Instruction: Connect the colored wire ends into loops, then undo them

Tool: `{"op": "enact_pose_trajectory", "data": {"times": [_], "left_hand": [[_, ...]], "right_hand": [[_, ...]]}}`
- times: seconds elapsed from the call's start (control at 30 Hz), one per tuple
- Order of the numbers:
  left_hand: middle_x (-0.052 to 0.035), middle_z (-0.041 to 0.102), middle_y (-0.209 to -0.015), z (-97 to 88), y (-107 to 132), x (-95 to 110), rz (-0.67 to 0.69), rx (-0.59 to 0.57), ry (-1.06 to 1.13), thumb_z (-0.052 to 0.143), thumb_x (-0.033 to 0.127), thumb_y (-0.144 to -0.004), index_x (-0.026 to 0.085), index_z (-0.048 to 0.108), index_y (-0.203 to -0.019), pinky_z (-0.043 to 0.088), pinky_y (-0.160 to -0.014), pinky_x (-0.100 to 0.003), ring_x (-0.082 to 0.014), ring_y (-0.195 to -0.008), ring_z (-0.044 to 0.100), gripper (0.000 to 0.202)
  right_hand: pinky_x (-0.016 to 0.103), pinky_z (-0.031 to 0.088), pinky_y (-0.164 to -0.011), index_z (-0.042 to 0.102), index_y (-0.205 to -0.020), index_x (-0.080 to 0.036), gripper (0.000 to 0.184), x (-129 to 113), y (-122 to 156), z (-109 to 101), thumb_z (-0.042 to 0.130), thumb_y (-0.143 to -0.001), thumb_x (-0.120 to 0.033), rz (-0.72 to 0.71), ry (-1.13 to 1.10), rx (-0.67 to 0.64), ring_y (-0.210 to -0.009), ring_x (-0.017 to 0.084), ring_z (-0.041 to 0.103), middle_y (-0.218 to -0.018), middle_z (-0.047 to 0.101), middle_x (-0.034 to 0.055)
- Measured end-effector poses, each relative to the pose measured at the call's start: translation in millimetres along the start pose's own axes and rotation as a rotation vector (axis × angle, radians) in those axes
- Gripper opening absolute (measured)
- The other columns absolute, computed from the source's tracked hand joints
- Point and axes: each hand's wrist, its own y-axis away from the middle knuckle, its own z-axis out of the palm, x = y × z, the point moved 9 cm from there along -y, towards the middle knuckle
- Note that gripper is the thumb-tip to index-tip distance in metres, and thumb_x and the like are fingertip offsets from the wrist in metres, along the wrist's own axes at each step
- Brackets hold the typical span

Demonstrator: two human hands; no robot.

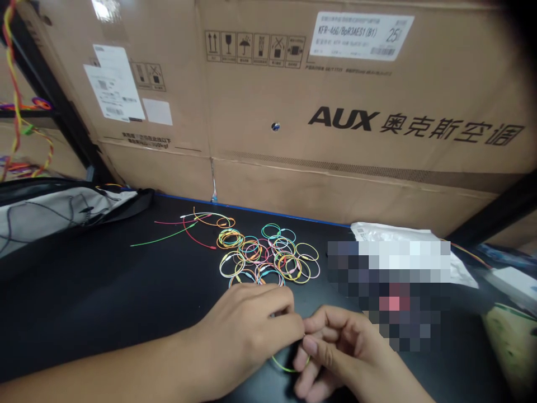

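My left hand (255, 322) and my right hand (339, 347) meet at the front of the black table, fingertips pinched together. Between them hangs a yellow-green wire cable loop (287, 369); its lower curve shows below my fingers, and my grip hides its ends. Just beyond my left hand lies a pile of coloured wire cable loops (268, 254), closed into rings. Several unclosed cables lie left of the pile, among them a green cable (163, 237) and a red cable (195, 238).
A large cardboard box (260, 101) stands along the back of the black table (104, 302). At the right lies a white plastic bag (398, 232), beside a blurred-out patch. A grey and black bag (62, 210) sits at the left. Red and yellow twisted wires (15, 84) hang there.
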Motion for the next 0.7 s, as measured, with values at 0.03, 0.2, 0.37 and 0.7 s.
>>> {"op": "enact_pose_trajectory", "data": {"times": [0.03,0.2,0.37,0.7], "left_hand": [[-0.001,0.059,-0.075,-0.9,0,0,0.001,0.009,-0.007,0.041,0.017,-0.108,0.016,0.064,-0.079,0.041,-0.054,-0.026,-0.0134,-0.063,0.05,0.037],[-0.001,0.056,-0.069,-1.5,0,7,0.042,-0.007,-0.087,0.034,0.017,-0.109,0.016,0.061,-0.075,0.037,-0.053,-0.028,-0.0142,-0.061,0.048,0.043],[-0.0011,0.059,-0.071,1.4,0,10,0.008,-0.051,-0.048,0.042,0.014,-0.106,0.016,0.06,-0.076,0.039,-0.057,-0.029,-0.0149,-0.063,0.051,0.035],[0.0009,0.068,-0.069,50.5,20,-54,-0.871,-0.203,1.098,0.082,0.021,-0.078,0.015,0.066,-0.081,0.049,-0.065,-0.025,-0.0129,-0.064,0.063,0.017]], "right_hand": [[0.018,0.063,-0.051,0.063,-0.09,-0.014,0.043,2,-1,0,0.087,-0.08,-0.048,0.0,-0.006,-0.003,-0.061,0.02,0.081,-0.073,0.08,0.0059],[0.018,0.063,-0.05,0.065,-0.086,-0.013,0.053,1,-2,0,0.088,-0.073,-0.058,0.024,0.029,-0.002,-0.06,0.02,0.081,-0.071,0.079,0.006],[0.021,0.064,-0.054,0.065,-0.085,-0.012,0.054,-11,0,6,0.086,-0.074,-0.061,0.016,0.106,-0.006,-0.06,0.017,0.079,-0.074,0.077,0.0054],[0.031,0.065,-0.067,0.071,-0.097,-0.019,0.048,-38,17,12,0.048,-0.103,-0.061,-0.313,0.648,0.034,-0.071,0.02,0.075,-0.078,0.075,0.0086]]}}
